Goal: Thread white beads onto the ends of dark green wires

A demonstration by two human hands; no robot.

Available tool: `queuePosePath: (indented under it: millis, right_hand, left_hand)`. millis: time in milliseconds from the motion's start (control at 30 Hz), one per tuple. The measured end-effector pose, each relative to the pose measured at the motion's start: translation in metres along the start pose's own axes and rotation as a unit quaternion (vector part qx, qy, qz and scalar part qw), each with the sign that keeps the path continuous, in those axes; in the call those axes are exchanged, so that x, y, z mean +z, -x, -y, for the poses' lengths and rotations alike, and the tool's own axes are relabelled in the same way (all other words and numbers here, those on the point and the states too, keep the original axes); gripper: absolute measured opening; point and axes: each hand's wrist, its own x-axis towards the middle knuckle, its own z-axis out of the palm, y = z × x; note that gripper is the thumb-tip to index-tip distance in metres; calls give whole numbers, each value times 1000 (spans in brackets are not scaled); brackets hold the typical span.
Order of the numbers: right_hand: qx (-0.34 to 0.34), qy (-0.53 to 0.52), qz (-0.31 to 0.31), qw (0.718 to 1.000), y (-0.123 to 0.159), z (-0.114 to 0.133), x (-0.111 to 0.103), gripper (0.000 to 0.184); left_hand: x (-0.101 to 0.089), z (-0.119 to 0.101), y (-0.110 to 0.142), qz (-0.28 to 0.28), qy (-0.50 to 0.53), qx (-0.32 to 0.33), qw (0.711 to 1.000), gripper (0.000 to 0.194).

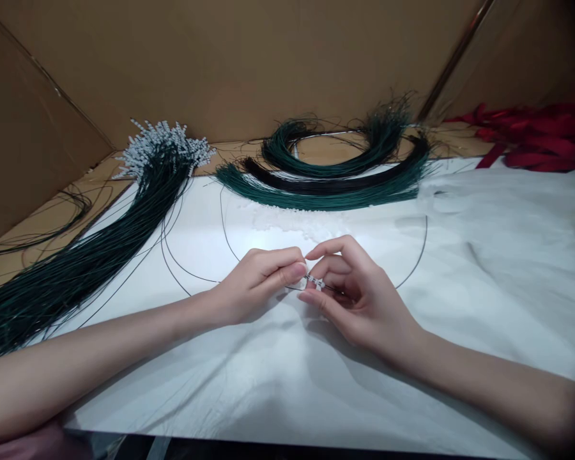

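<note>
The white-beaded wire [315, 281] lies between both hands, well in from the near edge of the worktop [211, 390]. Cardboard [249, 57] walls the far side; dark green wire bundles [326, 202] lie beyond the hands, 1 bead-tipped bundle [144, 211] to the left. The left hand [263, 281], wrist low, has its fingers pinched shut on the wire. The right hand [359, 287] curls inward, its fingers partly open around the beads; whether they grip, I cannot tell.
</note>
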Motion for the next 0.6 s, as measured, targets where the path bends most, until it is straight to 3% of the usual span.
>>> queuePosePath:
  millis: [200, 367, 600]
  right_hand:
    - [30, 8, -8, 999, 0, -1, -5, 37]
    - [36, 2, -14, 999, -4, 4, -6, 16]
    - [-8, -74, -56, 996, -18, 6, -1, 28]
  left_hand:
    - [-1, 1, 2, -21, -16, 5, 1000, 37]
    - [-2, 7, 5, -80, 13, 4, 997, 36]
    - [-11, 16, -3, -109, 121, 54, 985, 39]
